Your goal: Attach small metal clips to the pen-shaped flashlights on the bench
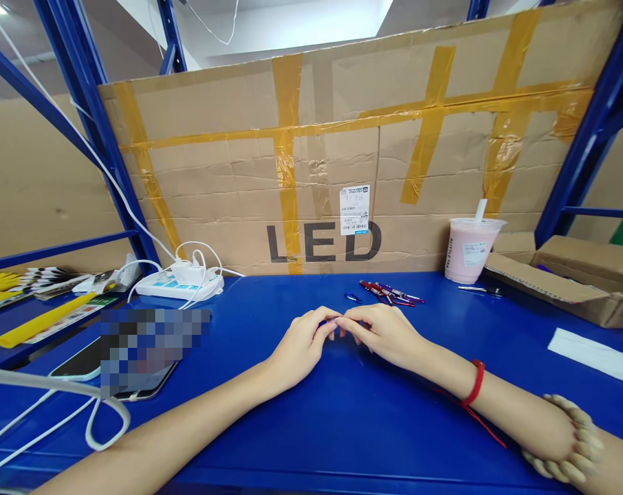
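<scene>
Over the middle of the blue tabletop point(342, 412), my left hand point(304, 342) and my right hand point(386, 335) meet at the fingertips. Both have thumb and fingers pinched together. Something tiny may sit between the fingertips, but the fingers cover it and I cannot make it out. Just beyond the hands lies a small blue loop point(353, 298), shaped like a carabiner. To its right is a loose pile of slim, shiny red and blue pieces point(391, 293), too small to tell whether they are pens or clips.
A pink drink cup point(471, 251) with a straw stands at the back right, near a small knife-like tool point(479, 291) and an open cardboard box point(564, 282). White paper point(595, 356) lies right. Phones point(79, 361), cables and a power strip point(180, 285) are left. Cardboard point(229, 192) closes the back.
</scene>
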A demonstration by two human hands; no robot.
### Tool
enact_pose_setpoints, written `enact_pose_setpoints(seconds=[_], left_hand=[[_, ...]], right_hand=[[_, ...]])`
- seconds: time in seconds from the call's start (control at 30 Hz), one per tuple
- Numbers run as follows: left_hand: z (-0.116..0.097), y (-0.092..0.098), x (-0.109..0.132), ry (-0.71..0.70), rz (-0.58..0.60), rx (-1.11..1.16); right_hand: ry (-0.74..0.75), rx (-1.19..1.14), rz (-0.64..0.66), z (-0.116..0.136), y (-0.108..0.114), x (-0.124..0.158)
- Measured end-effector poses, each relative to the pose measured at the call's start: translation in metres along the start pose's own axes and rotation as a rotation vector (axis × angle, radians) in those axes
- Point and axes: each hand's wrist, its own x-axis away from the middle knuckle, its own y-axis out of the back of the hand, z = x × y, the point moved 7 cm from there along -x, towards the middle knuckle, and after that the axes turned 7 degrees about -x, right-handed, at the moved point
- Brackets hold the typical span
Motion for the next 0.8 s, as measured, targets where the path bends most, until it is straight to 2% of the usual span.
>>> enact_pose_setpoints(seconds=[0.23,0.43,0.53,0.63,0.8], left_hand=[[0.024,0.008,-0.004,0.234,-0.155,0.186],[0.040,0.001,-0.004,0.408,-0.173,0.446],[0.037,-0.001,-0.002,0.457,-0.151,0.537],[0.031,-0.005,0.001,0.504,-0.070,0.630],[0.021,-0.010,0.001,0.477,0.030,0.698]], right_hand=[[-0.093,0.241,-0.197,-0.019,0.012,-0.001],[-0.135,0.350,-0.130,-0.050,-0.001,-0.004],[-0.183,0.349,-0.109,-0.059,-0.003,-0.005],[-0.223,0.300,-0.092,-0.066,-0.005,-0.006],[-0.237,0.250,-0.082,-0.077,-0.005,-0.008]])
